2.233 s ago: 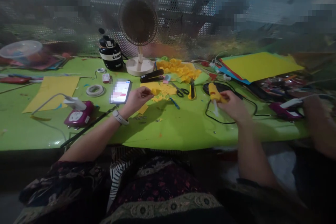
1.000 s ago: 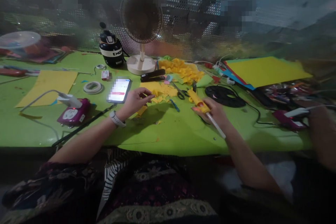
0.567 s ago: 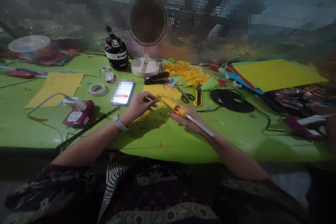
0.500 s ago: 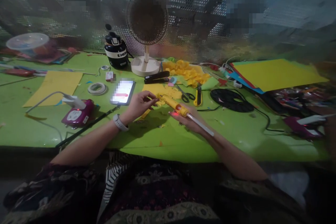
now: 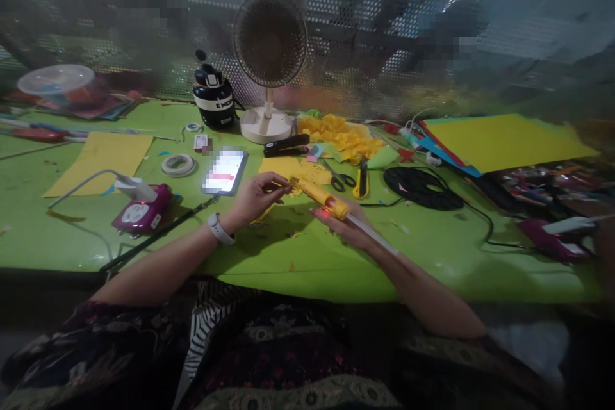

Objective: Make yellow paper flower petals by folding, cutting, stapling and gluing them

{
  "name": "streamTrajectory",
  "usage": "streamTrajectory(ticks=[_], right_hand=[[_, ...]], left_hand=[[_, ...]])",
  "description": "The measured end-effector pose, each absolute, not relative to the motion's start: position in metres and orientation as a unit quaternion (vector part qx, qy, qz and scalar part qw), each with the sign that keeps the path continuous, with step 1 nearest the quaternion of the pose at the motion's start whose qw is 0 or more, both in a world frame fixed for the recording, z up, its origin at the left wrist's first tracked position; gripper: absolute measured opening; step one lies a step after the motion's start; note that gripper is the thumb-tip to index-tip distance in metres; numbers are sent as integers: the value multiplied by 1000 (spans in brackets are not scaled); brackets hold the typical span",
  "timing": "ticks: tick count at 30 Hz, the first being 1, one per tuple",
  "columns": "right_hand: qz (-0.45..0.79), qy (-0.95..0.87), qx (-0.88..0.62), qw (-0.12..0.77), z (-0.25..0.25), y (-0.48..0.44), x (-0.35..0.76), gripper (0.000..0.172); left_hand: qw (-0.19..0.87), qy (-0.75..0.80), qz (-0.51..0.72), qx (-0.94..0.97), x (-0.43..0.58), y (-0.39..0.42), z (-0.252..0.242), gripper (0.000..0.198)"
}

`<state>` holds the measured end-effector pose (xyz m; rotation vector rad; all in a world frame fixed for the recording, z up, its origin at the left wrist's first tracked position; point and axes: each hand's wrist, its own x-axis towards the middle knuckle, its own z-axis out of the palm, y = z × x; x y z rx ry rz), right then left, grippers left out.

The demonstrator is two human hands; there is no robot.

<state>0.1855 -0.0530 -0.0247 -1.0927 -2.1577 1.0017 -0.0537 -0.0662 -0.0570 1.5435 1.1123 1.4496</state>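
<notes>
My right hand grips a yellow glue gun with a white glue stick sticking out of its back end, its nozzle pointing left. A red light glows on the gun. My left hand, with a white watch at the wrist, pinches a small yellow paper piece right at the nozzle tip. Both hands hover over the green table, by a patch of yellow paper scraps.
A phone, tape roll, purple power strip, stapler, scissors, yellow cutter and coiled black cable lie around. A fan and black jug stand behind. Coloured paper sheets lie at right.
My right hand picked the glue gun up from the right and swung it left, bringing its nozzle to the paper piece pinched in my left hand. The left hand stayed put.
</notes>
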Motion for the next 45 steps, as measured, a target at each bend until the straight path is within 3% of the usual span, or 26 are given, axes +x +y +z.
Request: streamTrajectory(ticks=[45], right_hand=[[364,-788,-404,288,-26,-58,186,40]], left_hand=[[344,418,563,624,-52,-70,-56,28]])
